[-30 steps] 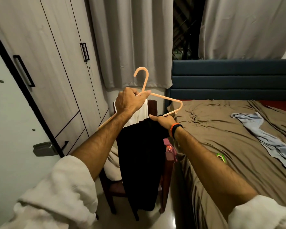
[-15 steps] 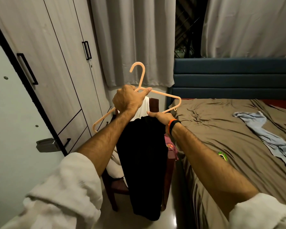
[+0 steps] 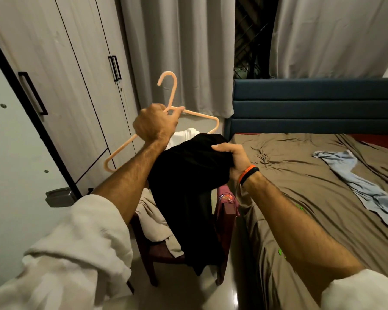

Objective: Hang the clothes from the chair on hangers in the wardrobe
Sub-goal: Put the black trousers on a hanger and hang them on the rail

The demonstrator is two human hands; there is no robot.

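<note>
My left hand [image 3: 156, 125] grips a peach plastic hanger [image 3: 170, 95] at its neck, hook upward, held above the chair. My right hand [image 3: 234, 158] grips the top of a black garment [image 3: 188, 186], lifted so it bunches near the hanger's right arm and hangs down in front of the dark red chair [image 3: 225, 222]. White and beige clothes [image 3: 152, 218] lie on the chair seat and back, and a pink item [image 3: 227, 198] hangs on its right side. The wardrobe [image 3: 61, 86] stands at the left, its light doors closed.
An open door panel with a metal latch [image 3: 58, 196] is at the near left. A bed with a brown sheet [image 3: 300, 175] fills the right, with a light blue garment [image 3: 356, 186] on it. Grey curtains [image 3: 182, 52] hang behind the chair. The floor is glossy.
My right hand has raised and bunched the black garment toward the hanger. My left hand has tilted the hanger, its left end lower. The view has moved closer to the chair.
</note>
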